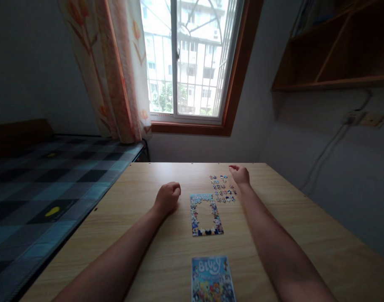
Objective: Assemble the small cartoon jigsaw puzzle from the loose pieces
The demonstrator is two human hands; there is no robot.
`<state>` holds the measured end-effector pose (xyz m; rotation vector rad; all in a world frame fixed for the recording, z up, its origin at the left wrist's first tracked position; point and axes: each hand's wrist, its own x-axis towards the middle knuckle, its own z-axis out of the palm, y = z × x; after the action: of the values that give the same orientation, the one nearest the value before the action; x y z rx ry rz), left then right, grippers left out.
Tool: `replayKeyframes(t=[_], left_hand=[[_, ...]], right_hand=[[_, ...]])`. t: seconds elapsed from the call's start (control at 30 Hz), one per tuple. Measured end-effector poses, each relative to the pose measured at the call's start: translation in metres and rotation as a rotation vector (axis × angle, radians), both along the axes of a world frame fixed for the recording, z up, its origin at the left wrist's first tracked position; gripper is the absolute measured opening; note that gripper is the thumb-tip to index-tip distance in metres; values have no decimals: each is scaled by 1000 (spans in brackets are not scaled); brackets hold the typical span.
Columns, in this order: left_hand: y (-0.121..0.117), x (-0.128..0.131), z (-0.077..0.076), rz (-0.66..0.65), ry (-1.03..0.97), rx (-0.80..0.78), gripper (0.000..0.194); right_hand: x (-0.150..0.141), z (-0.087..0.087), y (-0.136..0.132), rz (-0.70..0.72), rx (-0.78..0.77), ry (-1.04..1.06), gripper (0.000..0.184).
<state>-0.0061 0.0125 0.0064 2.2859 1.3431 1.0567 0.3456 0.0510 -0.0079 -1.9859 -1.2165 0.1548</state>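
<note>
Puzzle border (194, 216): lower centre, colourful, hollow-middled
Bluey picture (211, 279): cut off by bottom edge
Left hand (168, 196): loosely fisted
Right hand (240, 175): fingers bunched; cannot tell whether pinching anything

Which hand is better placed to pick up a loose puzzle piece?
Probably the right hand: it is close beside the loose pieces, while the left hand is farther away, left of the puzzle border.

The desk (167, 264) is pale tan with wood grain. Toward its near edge, the picture card (211, 280) is bluish with white lettering (210, 265); farther in, the puzzle frame (194, 217) and loose pieces (222, 193) are multicoloured.
</note>
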Motion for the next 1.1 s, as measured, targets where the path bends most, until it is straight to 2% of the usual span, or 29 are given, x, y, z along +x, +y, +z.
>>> replayKeyframes(t=[0.07, 0.13, 0.23, 0.33, 0.7, 0.9, 1.1], left_hand=[[0, 0, 0, -9, 13, -2, 22], [-1, -1, 0, -13, 19, -2, 23], [-2, -1, 1, -8, 20, 1, 24], [-2, -1, 1, -12, 19, -2, 24], [-1, -2, 0, 2, 33, 0, 24], [-2, -1, 1, -5, 16, 6, 25], [-1, -1, 0, -8, 19, 13, 25]], right_hand=[[-13, 10, -1, 121, -43, -80, 29], [-27, 18, -4, 201, -147, -161, 22], [-46, 25, -9, 222, -286, -280, 17], [-54, 26, -14, 218, -346, -340, 18], [-59, 28, -24, 245, -394, -405, 18], [-61, 26, -21, 230, -373, -460, 17], [-60, 24, -18, 228, -400, -428, 16]])
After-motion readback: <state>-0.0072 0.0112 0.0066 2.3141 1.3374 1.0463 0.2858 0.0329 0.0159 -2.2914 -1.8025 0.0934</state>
